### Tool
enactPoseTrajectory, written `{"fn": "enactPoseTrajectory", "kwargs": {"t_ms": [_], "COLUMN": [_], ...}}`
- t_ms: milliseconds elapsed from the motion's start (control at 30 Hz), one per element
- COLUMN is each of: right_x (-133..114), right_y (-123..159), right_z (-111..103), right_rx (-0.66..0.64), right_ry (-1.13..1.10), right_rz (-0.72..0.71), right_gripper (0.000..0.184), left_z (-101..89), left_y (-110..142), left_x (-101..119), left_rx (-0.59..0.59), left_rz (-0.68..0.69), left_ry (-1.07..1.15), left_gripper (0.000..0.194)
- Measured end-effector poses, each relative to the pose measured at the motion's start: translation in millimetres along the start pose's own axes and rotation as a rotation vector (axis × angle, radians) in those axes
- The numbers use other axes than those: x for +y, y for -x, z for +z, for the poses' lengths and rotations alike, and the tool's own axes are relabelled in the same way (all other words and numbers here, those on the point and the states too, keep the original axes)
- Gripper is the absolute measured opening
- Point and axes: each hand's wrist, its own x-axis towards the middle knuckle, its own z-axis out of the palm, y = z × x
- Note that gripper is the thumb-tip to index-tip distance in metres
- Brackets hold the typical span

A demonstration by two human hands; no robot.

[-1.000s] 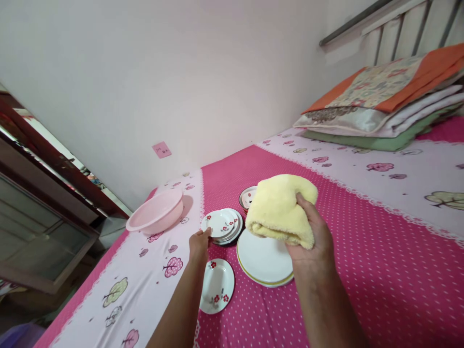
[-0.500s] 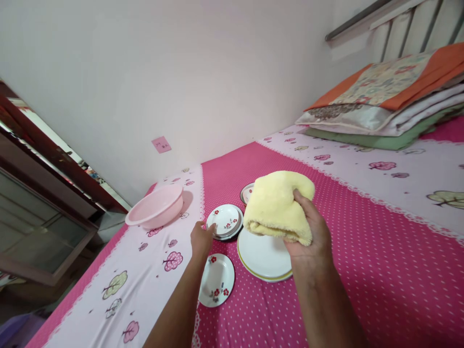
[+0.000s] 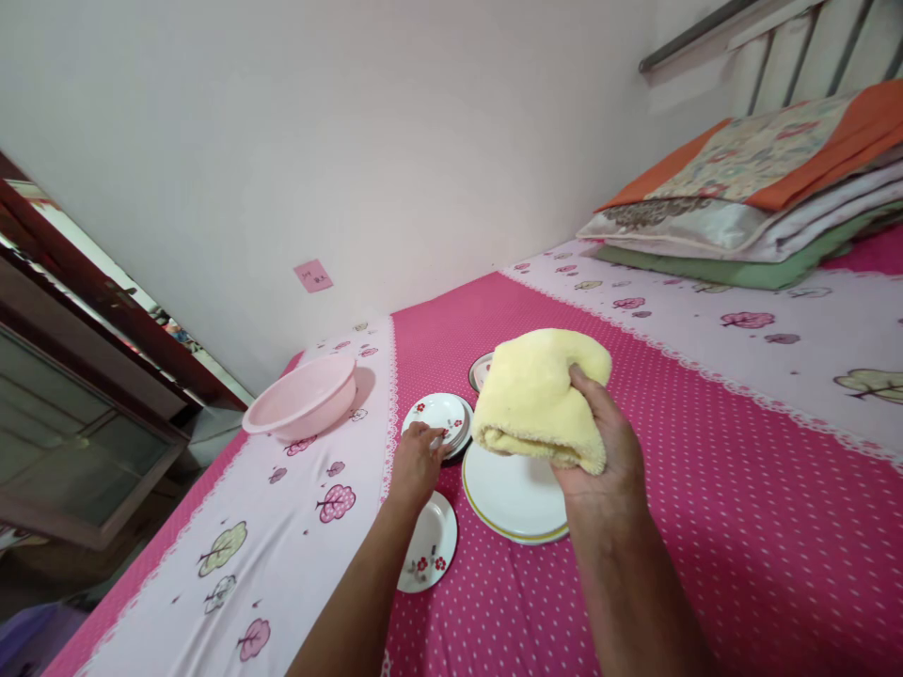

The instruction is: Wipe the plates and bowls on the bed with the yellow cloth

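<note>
A folded yellow cloth (image 3: 540,395) is gripped in my right hand (image 3: 610,447), its thumb pressed into the front fold. Under it lie large white plates (image 3: 514,498) with a yellow rim, stacked and partly covered. My left hand (image 3: 418,465) reaches over the near edge of a stack of small white plates with red flowers (image 3: 434,412), its fingers apart on or just above the top one; contact is unclear. Closer to me, one flowered plate (image 3: 434,545) lies singly, partly behind my left forearm. Behind the cloth shows the edge of another dish (image 3: 481,369).
A pink basin (image 3: 303,400) stands on the left of the bed, near the wall. Folded bedding and pillows (image 3: 762,188) are piled at the back right. Everything rests on a pink and white bedspread (image 3: 705,527). A pink note (image 3: 312,275) is on the wall.
My left hand has shifted right, from the left rim of the small plate stack to its near edge, with its fingers now over the top plate. The cloth and right hand are nearly still.
</note>
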Motion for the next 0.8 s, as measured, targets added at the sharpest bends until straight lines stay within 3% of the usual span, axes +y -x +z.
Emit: {"fn": "enactPoseTrajectory", "kwargs": {"t_ms": [333,500,667,800], "right_x": [0.2,-3.4,-1.7,-6.0], "right_y": [-0.8,-1.2,-1.6,-1.3], "right_z": [-0.9,-0.6,0.4,2.0], "right_rx": [-0.029,-0.027,-0.006,0.008], "right_ry": [-0.015,-0.006,-0.020,-0.054], "right_rz": [0.001,0.000,0.025,0.041], "right_gripper": [0.040,0.038,0.035,0.032], "left_z": [-3.7,-6.4,5.8,2.4], "left_y": [-2.3,13.0,45.9,70.7], "left_x": [0.6,1.0,-3.4,-21.8], "left_rx": [-0.018,0.135,0.308,0.315], "left_rz": [0.035,-0.029,-0.283,-0.540], "left_ry": [-0.068,-0.020,0.080,0.132], "left_gripper": [0.024,0.037,0.072,0.067]}}
